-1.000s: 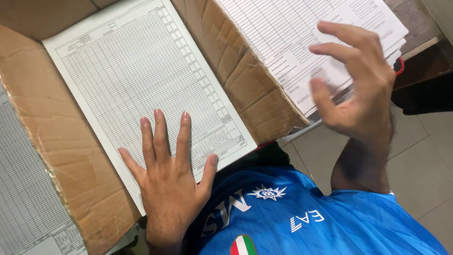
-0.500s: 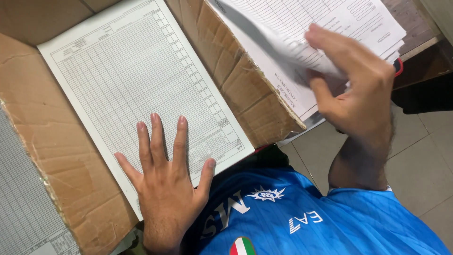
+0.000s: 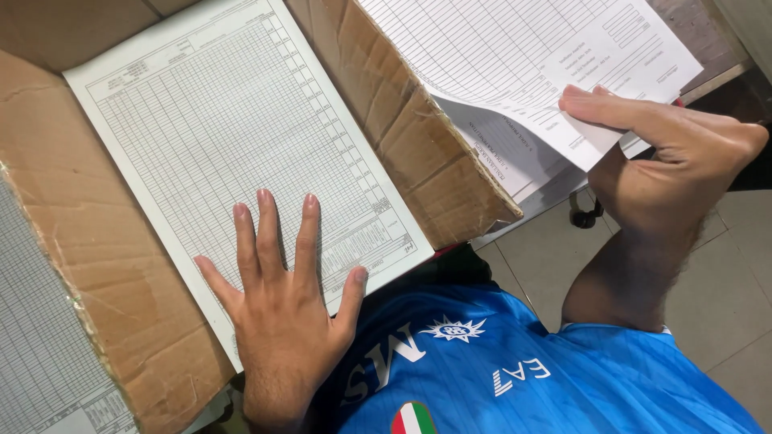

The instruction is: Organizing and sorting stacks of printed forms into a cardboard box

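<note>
The left hand (image 3: 281,309) lay flat, fingers spread, on a ruled form sheet (image 3: 233,137) that rested inside an open cardboard box (image 3: 96,265). To the right, beyond the box flap, the right hand (image 3: 671,165) pinched the near corner of a lifted ruled sheet (image 3: 515,56), raised off a paper stack (image 3: 503,157) beneath.
</note>
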